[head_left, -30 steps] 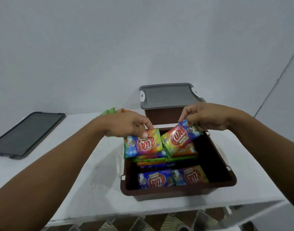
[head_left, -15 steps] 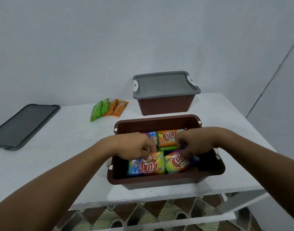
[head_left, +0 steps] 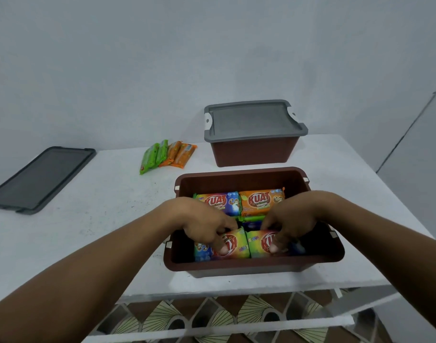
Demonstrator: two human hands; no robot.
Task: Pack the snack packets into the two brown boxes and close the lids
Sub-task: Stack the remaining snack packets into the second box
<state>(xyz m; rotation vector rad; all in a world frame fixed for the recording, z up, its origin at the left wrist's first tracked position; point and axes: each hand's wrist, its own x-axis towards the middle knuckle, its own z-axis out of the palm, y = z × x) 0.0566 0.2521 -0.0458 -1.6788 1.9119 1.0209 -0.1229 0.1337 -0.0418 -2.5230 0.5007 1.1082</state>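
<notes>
An open brown box [head_left: 239, 264] sits at the table's near edge with several colourful snack packets inside. My left hand [head_left: 203, 225] pinches a rainbow packet [head_left: 236, 246] at the box's front left. My right hand [head_left: 290, 222] pinches a second rainbow packet [head_left: 257, 245] at the front right. Both packets stand on edge against the near wall. Behind them lie a blue packet [head_left: 227, 201] and an orange packet [head_left: 260, 201]. A second brown box [head_left: 254, 151] stands behind, with its grey lid [head_left: 254, 120] on. Loose green and orange packets [head_left: 167, 154] lie on the table.
A separate grey lid [head_left: 38, 179] lies flat at the table's far left. The white table [head_left: 88, 219] ends just in front of the open box; patterned floor tiles [head_left: 236, 315] show below. A pale wall rises behind.
Both hands came down from above the box into its front part, carrying the two rainbow packets. The packets now stand against the near wall. The view tilted down.
</notes>
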